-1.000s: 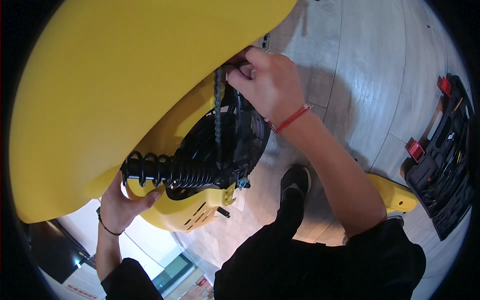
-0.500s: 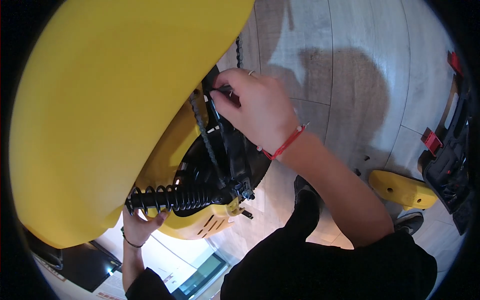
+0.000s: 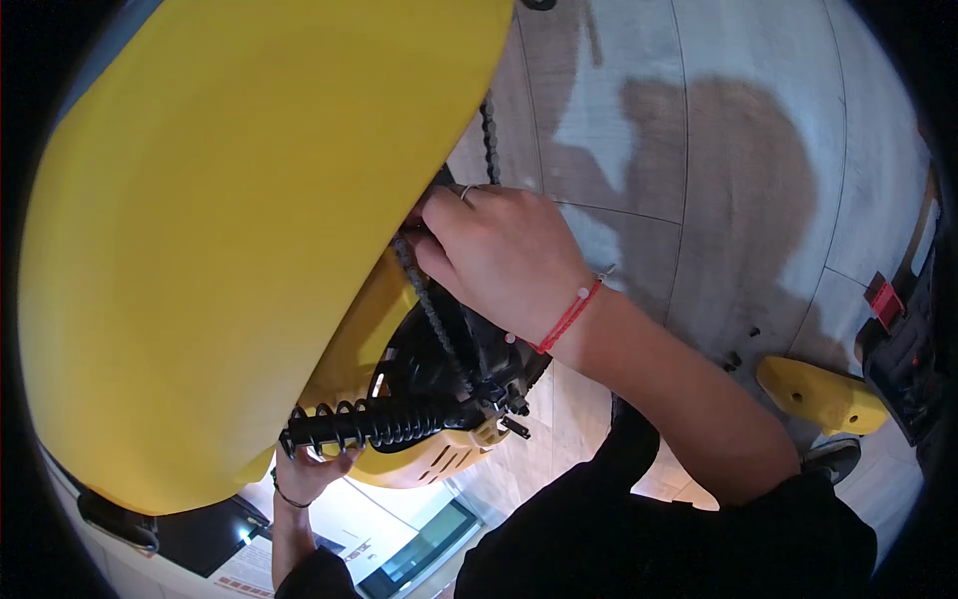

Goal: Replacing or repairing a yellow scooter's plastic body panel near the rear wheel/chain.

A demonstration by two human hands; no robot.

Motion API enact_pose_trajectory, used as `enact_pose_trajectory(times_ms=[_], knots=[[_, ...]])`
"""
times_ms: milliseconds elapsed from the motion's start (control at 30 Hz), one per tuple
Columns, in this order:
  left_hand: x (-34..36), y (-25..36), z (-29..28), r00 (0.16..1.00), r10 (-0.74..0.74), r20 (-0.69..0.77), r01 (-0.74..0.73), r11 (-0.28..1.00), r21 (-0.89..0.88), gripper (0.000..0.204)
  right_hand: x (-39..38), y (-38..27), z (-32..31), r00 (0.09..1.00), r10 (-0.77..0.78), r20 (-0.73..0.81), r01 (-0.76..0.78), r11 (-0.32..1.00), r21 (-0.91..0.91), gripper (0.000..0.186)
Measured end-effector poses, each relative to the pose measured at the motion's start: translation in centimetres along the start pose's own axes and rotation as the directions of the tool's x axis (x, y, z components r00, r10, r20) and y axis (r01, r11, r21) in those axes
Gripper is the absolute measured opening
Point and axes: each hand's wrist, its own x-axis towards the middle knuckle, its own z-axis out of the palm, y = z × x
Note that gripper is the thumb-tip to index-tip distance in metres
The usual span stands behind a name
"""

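Note:
A big smooth yellow body panel (image 3: 249, 220) of a vehicle fills the left side. Beneath its edge my right hand (image 3: 504, 250), with a ring and a red cord bracelet, has its fingers bent together. Its fingertips are hidden by the panel edge, and I cannot make out what they pinch. A dark chain (image 3: 431, 314) runs just beside them, down to a hub with nuts (image 3: 489, 392). My left hand (image 3: 311, 473) is at the lower end of a black coil-spring shock absorber (image 3: 374, 423), thumb showing, other fingers hidden behind the spring and panel.
A slotted yellow cover (image 3: 429, 464) sits below the shock absorber. On the wood-look floor at right lie a yellow part with holes (image 3: 823, 394), small dark pieces (image 3: 733, 360) and a black case with red latches (image 3: 903, 354). My shoe (image 3: 833, 459) is near them.
The whole view has shifted slightly. My right hand has moved in closer to the panel, and the dark thing seen between its fingers is now hidden. My left hand stays by the shock absorber.

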Motion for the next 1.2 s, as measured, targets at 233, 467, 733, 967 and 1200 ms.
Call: enact_pose_trajectory(times_ms=[233, 467, 733, 967, 1200], knots=[[1.3, 2.6, -0.2, 0.995, 0.033, 0.09, -0.036, 0.998, 0.042, 0.052, -0.2, 0.0, 0.1, 0.999, 0.034, -0.014, -0.035, 0.998, -0.053, 0.01], [0.5, 0.4, -1.4, 0.975, 0.033, 0.219, -0.071, 0.983, 0.17, 0.088, -0.1, 0.0, 0.1, 1.0, -0.002, -0.005, 0.002, 0.999, -0.051, 0.012], [0.8, 1.6, -0.2, 0.995, 0.017, 0.099, -0.017, 1.0, -0.004, 0.072, -0.1, 0.0, 0.0, 0.999, 0.02, 0.027, -0.018, 0.998, -0.062, 0.014], [0.8, 1.9, 0.2, 0.999, 0.039, -0.006, -0.039, 0.999, -0.004, 0.058, 0.1, -0.3, -0.1, 0.998, 0.04, 0.054, -0.035, 0.995, -0.092, 0.014], [1.0, 2.8, 0.5, 0.999, -0.032, -0.002, 0.032, 0.999, -0.024, 0.054, -0.1, -0.3, 0.0, 0.999, 0.034, 0.005, -0.034, 0.999, -0.04, 0.014]])
